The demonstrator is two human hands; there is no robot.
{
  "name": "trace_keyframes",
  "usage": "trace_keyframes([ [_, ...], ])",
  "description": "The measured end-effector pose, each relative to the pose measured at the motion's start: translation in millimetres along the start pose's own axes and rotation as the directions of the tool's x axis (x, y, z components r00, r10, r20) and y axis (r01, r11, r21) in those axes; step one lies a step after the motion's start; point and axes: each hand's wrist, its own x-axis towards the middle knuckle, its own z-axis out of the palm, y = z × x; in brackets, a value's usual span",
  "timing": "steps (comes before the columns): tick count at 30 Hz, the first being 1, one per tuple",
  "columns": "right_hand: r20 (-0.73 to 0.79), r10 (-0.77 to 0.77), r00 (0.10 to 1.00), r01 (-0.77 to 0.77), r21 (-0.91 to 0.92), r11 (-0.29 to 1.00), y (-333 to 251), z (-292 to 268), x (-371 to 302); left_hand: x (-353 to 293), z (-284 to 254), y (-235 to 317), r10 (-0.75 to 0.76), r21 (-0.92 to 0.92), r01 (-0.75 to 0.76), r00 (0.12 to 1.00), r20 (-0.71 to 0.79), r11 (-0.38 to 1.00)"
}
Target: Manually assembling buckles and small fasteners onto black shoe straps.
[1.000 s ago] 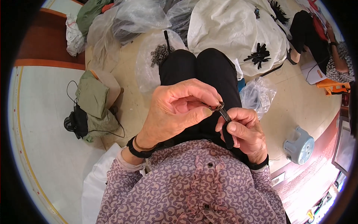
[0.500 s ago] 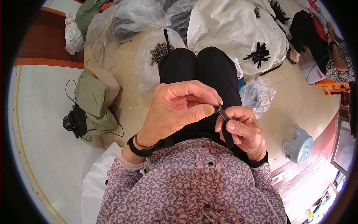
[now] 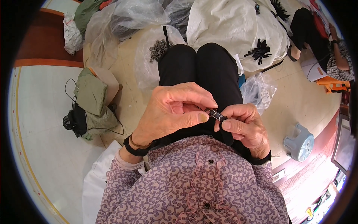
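Above my lap, my left hand [image 3: 173, 108] pinches a small dark metal buckle [image 3: 212, 112] between thumb and fingertips. A black strap [image 3: 219, 117] runs from the buckle into my right hand [image 3: 246, 127], whose thumb and forefinger grip it close to the buckle. Part of the strap hangs down below the right fingers. How the strap passes through the buckle is too small to make out. Beyond my left knee, a pile of similar metal buckles [image 3: 158, 51] lies on a clear plastic sheet or bag [image 3: 143, 71].
A bundle of black straps [image 3: 259, 52] lies on a large white sack [image 3: 220, 30]. To the right are a crumpled clear bag [image 3: 259, 91], a blue-grey stool [image 3: 299, 143] and a seated person [image 3: 337, 61]. Green cloth [image 3: 90, 93] covers something at the left.
Both hands have shifted slightly, and the buckle has moved a little left and down. My right fingertips are now closer to it, with less strap showing between.
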Motion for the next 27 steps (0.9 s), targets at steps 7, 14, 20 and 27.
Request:
trace_keyframes([
  [7,-0.053,-0.016,0.998,0.013,-0.068,0.998,-3,4,0,0,-4,2,-0.038,0.008,0.038,0.999,-0.011,0.999],
  [14,0.03,0.006,1.0,-0.007,0.023,1.0,-1,7,1,0,-1,-7,-0.115,-0.08,0.116,0.993,0.021,0.99],
  [20,-0.011,0.016,1.0,-0.016,-0.047,0.999,-2,12,1,-2,2,-13,-0.139,-0.081,0.138,0.99,-0.008,0.987],
  [27,-0.024,-0.082,0.996,0.082,0.011,0.997,3,9,0,-2,2,-16,-0.183,-0.077,0.178,0.981,-0.061,0.981],
])
